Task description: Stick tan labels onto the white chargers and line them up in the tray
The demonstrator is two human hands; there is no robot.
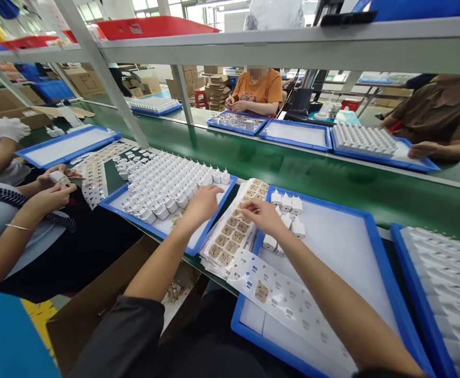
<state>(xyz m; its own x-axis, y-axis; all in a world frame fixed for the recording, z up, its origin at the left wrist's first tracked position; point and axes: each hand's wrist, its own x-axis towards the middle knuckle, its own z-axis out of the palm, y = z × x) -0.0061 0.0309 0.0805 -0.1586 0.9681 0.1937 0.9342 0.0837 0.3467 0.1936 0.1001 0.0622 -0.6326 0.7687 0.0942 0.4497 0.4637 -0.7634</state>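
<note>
White chargers (162, 189) under loosely open left hand (202, 205); right hand (261, 216) pinches sticker sheet (233, 231) between blue tray edges.

Factory assembly hall. A long green conveyor belt (312, 173) runs diagonally across the middle of the frame. A grey metal shelf rail (292, 44) spans the top, braced by slanted grey struts (107, 79). Brown cardboard cartons (84, 81) stand stacked at upper left. Bright daylight windows (151, 6) line the far wall at top centre.
</note>
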